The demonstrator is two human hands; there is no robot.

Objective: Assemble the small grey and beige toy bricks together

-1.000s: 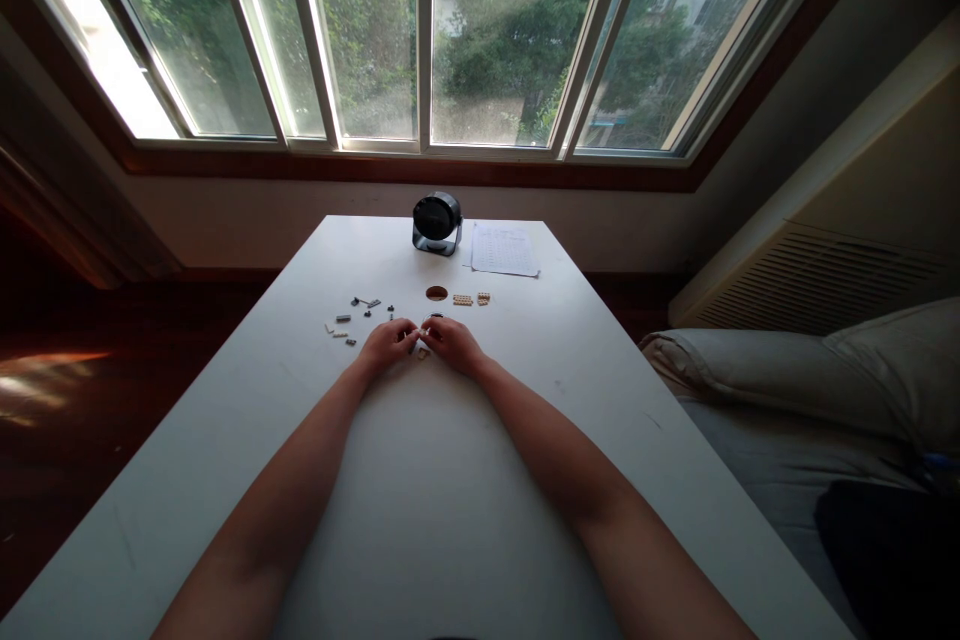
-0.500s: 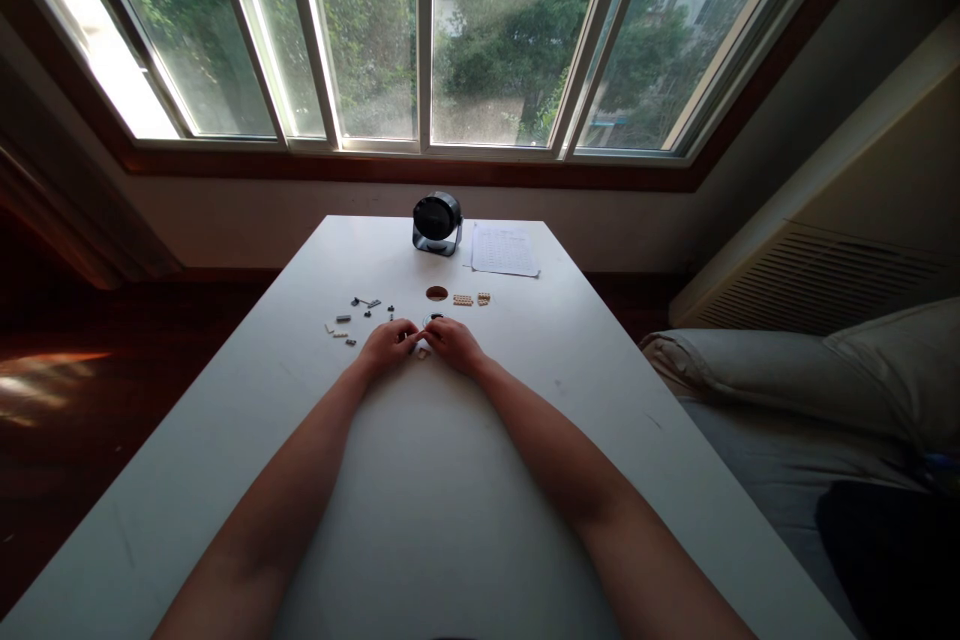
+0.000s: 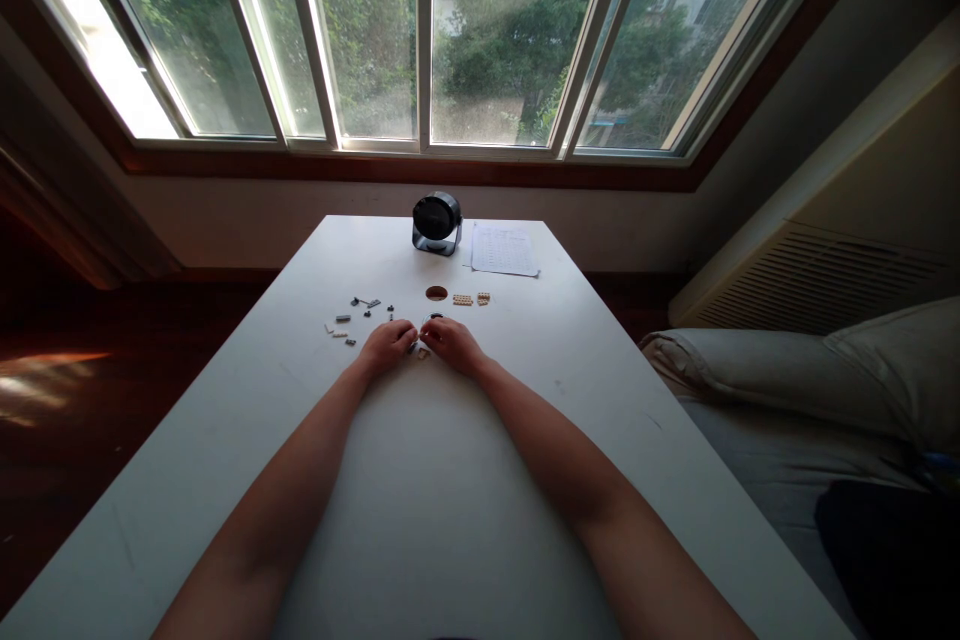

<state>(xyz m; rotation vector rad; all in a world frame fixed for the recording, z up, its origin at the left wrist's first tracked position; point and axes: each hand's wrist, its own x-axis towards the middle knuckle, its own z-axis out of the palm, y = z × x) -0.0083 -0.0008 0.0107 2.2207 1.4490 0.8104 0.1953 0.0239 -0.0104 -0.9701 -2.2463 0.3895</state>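
My left hand (image 3: 388,344) and my right hand (image 3: 451,342) come close together over the white table (image 3: 450,480). Both have their fingers curled inward; whatever they pinch is too small to make out. A small pale piece (image 3: 423,354) lies on the table just below my right fingers. Beyond that hand a dark round item (image 3: 436,317) is partly covered. Left of my left hand lie several small grey, black and cream pieces, among them a grey bar (image 3: 343,319). Two groups of tan pieces (image 3: 463,300) lie past my right hand.
A black round device on a stand (image 3: 436,220) is at the table's far end, with printed paper sheets (image 3: 504,250) beside it. A round hole (image 3: 436,293) opens in the tabletop. Windows rise behind, and a couch (image 3: 757,440) is on the right.
My fingertips have drawn slightly apart, with a narrow gap now between the two hands. The loose pieces on the table look unmoved.
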